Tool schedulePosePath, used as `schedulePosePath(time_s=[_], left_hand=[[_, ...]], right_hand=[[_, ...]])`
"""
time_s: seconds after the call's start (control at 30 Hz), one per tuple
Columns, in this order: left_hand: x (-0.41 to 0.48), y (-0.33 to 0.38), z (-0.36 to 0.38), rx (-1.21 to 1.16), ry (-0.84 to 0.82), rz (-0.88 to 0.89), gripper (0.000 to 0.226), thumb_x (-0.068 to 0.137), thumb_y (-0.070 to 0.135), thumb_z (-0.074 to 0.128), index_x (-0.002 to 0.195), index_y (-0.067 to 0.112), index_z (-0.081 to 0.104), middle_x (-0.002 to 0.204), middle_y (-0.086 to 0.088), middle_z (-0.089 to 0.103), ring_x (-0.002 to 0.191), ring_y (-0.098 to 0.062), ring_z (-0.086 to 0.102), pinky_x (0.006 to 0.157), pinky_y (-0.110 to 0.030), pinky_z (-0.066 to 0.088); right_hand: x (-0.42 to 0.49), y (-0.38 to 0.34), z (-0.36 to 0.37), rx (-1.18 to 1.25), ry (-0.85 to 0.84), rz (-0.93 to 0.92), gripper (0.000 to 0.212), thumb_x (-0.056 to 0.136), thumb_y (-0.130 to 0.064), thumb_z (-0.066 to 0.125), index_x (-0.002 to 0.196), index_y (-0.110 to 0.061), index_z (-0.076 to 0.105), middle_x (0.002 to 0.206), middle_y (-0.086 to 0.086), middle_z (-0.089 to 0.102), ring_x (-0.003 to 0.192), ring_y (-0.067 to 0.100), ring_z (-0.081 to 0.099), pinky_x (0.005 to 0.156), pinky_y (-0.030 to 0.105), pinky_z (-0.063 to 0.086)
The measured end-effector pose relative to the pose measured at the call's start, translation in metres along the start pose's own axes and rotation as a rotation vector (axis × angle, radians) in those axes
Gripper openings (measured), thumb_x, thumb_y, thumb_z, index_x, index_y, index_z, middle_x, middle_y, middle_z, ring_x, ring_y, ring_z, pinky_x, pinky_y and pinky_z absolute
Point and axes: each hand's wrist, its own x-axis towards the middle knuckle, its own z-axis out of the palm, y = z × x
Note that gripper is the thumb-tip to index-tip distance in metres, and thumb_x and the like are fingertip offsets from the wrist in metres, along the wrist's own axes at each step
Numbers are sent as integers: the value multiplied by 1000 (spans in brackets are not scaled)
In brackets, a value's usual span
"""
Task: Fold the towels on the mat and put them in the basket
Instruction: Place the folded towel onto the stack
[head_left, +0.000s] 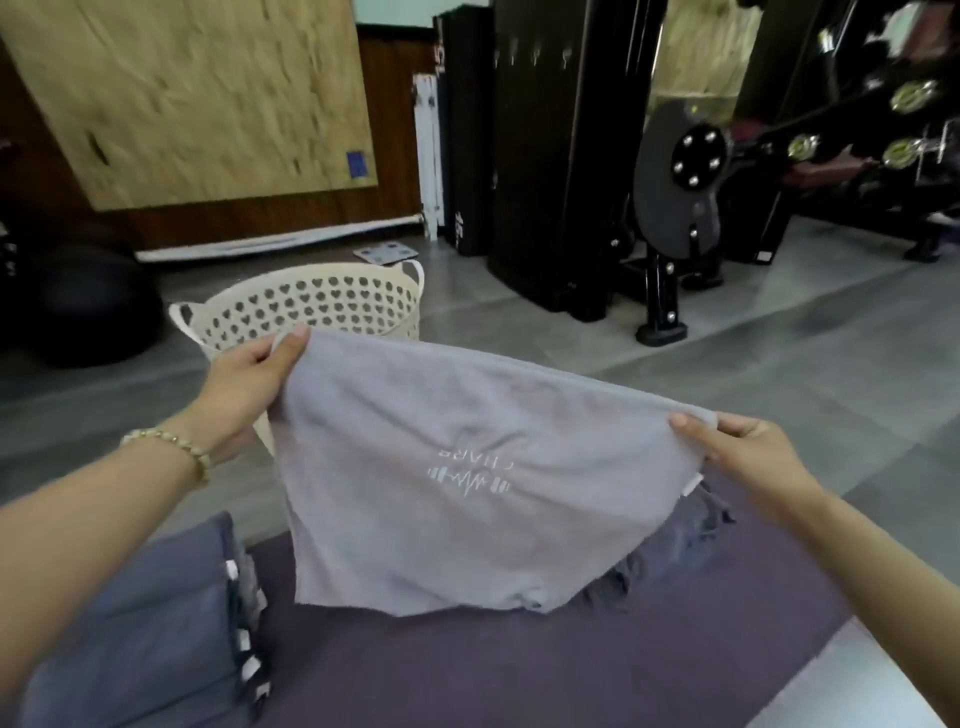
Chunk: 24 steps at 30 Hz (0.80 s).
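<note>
Grey towel (441, 467) pinched at top corners by left hand (249, 384); right hand (743, 447).

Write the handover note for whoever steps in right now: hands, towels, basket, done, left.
Left hand pinches one top corner of the light grey towel, right hand the other; it hangs spread above the purple mat.
Folded blue-grey towels lie stacked at the mat's left; a crumpled dark towel lies behind the held one.
Basket stands on the floor beyond the mat; no towel shows in it.
Done: the stack. Left: fold the held and crumpled towels, then basket everything.
</note>
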Motion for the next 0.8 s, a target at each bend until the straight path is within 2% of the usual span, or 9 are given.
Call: schedulePosePath(time_s=[0.07,0.2,0.3,0.37,0.5,0.57,0.63,0.73,0.8], left_hand=[[-16,34,-32,6,34,46,28,86,49,61,84,22,69,100,1,68,92,-11,59,91,-30,47],[-44,92,-80,-111,121,122,20,88,42,62,82,28,73,101,3,68,97,-12,59,89,-30,46],[-63,126,-108,-198,170,161,28,91,38,59,108,18,69,121,2,64,111,-10,57,91,-27,44],[-74,141,-124,-231,198,179,36,91,38,60,118,14,66,124,2,63,114,-9,56,91,-23,45],[-95,156,-142,-279,223,201,17,90,34,62,97,20,70,108,2,68,104,-10,59,92,-26,48],[-101,154,-149,-282,233,190,15,90,33,63,95,21,70,108,0,68,102,-12,60,94,-28,48],[-107,145,-154,-240,228,179,20,90,34,62,100,19,70,109,-2,68,100,-13,60,86,-27,50],[-116,125,-155,-178,220,137,13,92,30,60,93,20,69,88,3,65,79,-7,57,61,-14,47],[-123,110,-150,-141,178,83,10,92,27,60,89,23,68,84,6,65,75,-4,56,60,-15,47]], right_hand=[[-13,-45,4,0,-45,-78,38,65,-34,81,88,-6,75,76,2,72,64,7,63,58,16,50],[-35,-125,8,4,-134,-198,76,26,-63,89,81,-12,76,87,0,75,76,7,70,66,13,53],[-50,-174,10,66,-203,-247,83,26,-63,90,89,-11,75,98,2,75,89,12,70,73,20,53],[-59,-199,14,96,-210,-295,89,24,-64,90,94,-11,73,96,0,75,90,9,70,70,16,54],[-72,-223,29,130,-199,-345,95,17,-65,89,95,-13,69,87,-7,76,83,4,70,69,14,55],[-77,-228,38,101,-220,-337,85,26,-63,89,93,-15,69,83,-9,75,79,4,70,67,14,55],[-82,-227,45,69,-249,-311,68,41,-56,86,94,-17,69,76,-10,74,75,7,70,58,14,54],[-80,-212,51,-1,-264,-304,90,20,-67,86,94,-19,71,78,-10,74,68,3,69,56,13,52],[-78,-197,53,-65,-339,-269,98,14,-71,84,96,-19,71,78,-9,74,66,2,68,53,13,51]])
